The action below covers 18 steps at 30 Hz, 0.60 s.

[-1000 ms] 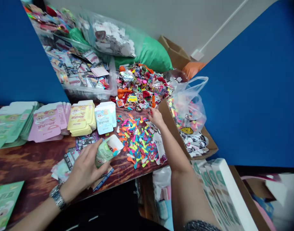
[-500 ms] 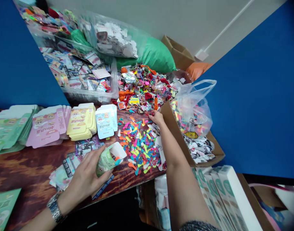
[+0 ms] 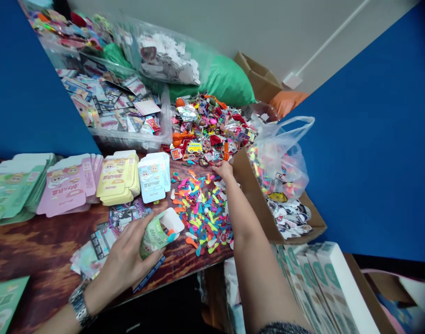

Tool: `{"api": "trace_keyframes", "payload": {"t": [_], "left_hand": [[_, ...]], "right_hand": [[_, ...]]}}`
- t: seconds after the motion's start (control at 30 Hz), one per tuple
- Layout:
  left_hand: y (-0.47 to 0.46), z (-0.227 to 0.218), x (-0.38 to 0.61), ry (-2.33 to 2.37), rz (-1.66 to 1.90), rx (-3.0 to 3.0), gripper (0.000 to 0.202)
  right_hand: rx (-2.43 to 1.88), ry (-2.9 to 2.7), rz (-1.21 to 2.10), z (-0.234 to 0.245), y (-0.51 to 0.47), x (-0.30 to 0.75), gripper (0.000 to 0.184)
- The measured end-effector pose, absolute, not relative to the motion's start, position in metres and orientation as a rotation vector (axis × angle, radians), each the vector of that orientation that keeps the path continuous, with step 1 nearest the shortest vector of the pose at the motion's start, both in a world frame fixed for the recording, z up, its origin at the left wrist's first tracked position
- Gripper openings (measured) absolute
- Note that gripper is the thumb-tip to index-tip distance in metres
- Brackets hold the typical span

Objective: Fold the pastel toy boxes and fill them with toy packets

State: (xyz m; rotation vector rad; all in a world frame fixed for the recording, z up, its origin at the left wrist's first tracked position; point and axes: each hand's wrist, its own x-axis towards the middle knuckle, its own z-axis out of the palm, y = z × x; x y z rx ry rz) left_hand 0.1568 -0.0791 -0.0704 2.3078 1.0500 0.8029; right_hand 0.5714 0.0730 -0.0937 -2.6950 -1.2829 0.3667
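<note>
Head view: left hand (image 3: 127, 257) cradles open green carton (image 3: 154, 239).

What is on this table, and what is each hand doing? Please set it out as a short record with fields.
Left hand: holds a green paper box, open at one end
Right hand: at the edge of a spread of coloured pieces
Surface: dark wooden table
Also there: pink boxes, flat in a stack; clear tub of cards; plastic bag of bright pieces
</note>
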Motion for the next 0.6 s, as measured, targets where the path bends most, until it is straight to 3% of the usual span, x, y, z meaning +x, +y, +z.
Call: {"api": "trace_keyframes", "payload": {"t": [0.2,0.4,0.6], "left_hand": [[-0.08,-0.07,0.156,1.057,0.817,2.3,0.075],[-0.08,-0.067,0.154,1.062,0.796,2.307,0.074],[-0.08,-0.068,0.155,1.07,0.82,2.325,0.074]], "right_hand": [[-2.67,-1.281,0.389,-0.092,0.075,0.572,0.039],[-2.601,-1.376,0.395,-0.096,0.068,0.567,0.022],[-2.573,-1.469,0.351,-0.091,0.067,0.558,0.026]]}}
